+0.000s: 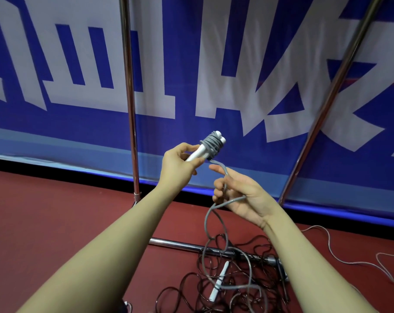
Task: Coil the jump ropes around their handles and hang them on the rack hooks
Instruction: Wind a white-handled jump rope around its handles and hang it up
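My left hand (pixel 179 162) grips two white jump-rope handles (pixel 197 153) held side by side, pointing up and to the right. Several turns of grey rope (pixel 212 144) are wound around their upper ends. From the coil the grey rope runs down into my right hand (pixel 239 195), whose fingers are curled around it just below and to the right of the handles. The slack rope (pixel 206 222) hangs from that hand to the floor. The rack's hooks are out of view.
Two chrome rack poles (pixel 129 93) (pixel 327 105) rise in front of a blue and white banner, with a chrome base bar (pixel 178 244) on the red floor. A tangle of dark ropes (pixel 243 283) with a white handle (pixel 218 282) lies below. A thin pale rope (pixel 340 258) trails right.
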